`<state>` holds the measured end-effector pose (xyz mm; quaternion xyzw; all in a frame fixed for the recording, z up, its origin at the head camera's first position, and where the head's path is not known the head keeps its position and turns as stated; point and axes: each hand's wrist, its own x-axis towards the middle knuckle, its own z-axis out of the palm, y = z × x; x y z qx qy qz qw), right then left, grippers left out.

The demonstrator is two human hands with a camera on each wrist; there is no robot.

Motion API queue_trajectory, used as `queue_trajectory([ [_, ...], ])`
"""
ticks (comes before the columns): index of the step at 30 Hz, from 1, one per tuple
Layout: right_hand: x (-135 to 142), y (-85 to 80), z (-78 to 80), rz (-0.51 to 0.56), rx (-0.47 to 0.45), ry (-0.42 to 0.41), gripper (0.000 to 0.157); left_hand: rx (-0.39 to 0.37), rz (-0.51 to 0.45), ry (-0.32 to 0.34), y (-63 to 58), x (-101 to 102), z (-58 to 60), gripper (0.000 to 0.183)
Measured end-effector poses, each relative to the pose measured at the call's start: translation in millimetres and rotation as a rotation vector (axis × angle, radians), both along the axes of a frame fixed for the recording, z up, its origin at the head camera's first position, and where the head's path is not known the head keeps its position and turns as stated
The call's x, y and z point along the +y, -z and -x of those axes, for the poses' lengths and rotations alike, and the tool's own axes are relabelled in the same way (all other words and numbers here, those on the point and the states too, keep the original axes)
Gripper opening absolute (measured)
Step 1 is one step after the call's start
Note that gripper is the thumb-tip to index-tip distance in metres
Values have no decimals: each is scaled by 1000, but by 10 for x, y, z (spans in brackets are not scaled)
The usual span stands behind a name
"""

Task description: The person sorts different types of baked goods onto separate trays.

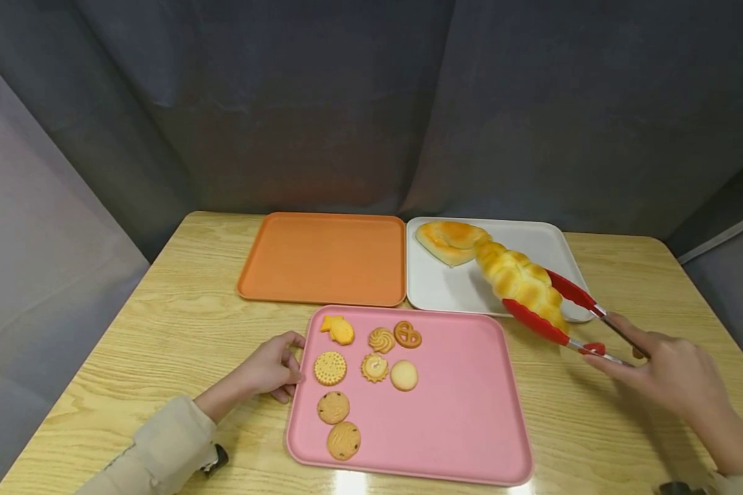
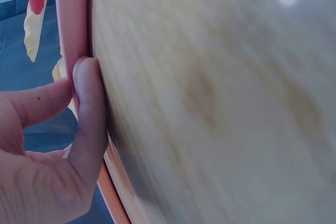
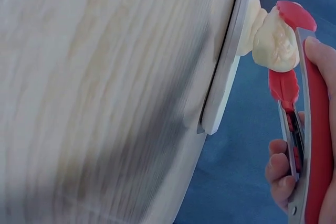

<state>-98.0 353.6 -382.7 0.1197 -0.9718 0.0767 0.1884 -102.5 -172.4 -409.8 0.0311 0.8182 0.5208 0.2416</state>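
My right hand [image 1: 675, 371] grips red-tipped metal tongs [image 1: 535, 322], also seen with red handles in the right wrist view. Between the tongs' red ends is a braided bread loaf [image 1: 520, 278], held above the right side of the white tray [image 1: 557, 254]. A flat golden bread [image 1: 452, 240] lies on that tray, and the braid's far end overlaps it in the head view. At the left edge of the pink tray [image 1: 458, 426], my left hand [image 1: 269, 371] pinches the rim between thumb and fingers, as the left wrist view [image 2: 86, 93] shows.
Several cookies lie on the pink tray's left half, among them a fish-shaped cookie [image 1: 340, 331], a pretzel cookie [image 1: 407, 335] and a chocolate-chip cookie [image 1: 343, 441]. An orange tray [image 1: 328, 258] stands behind, left of the white one. Dark curtains [image 1: 322, 103] border the wooden table [image 1: 179, 323].
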Motion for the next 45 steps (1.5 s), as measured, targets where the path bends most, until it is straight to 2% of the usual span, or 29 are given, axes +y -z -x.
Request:
queue_trajectory([
  [6,32,-10,44,1,-10,64,74,4,6,-1,20,-4,4,42],
  [14,62,3,126,-21,13,98,85,5,8,-3,29,-11,2,43],
  [20,80,-12,188,-9,-32,130,85,2,15,-12,18,-4,-4,42],
  [30,95,-2,323,-38,-57,128,82,-1,28,-26,22,18,-3,42],
  [33,100,-6,366,-47,-98,138,84,-1,28,-27,23,17,1,42],
  [37,99,-26,422,-49,-219,186,88,7,26,-21,29,12,9,40],
  [45,110,6,519,-76,-310,204,92,15,26,-20,20,12,6,39],
])
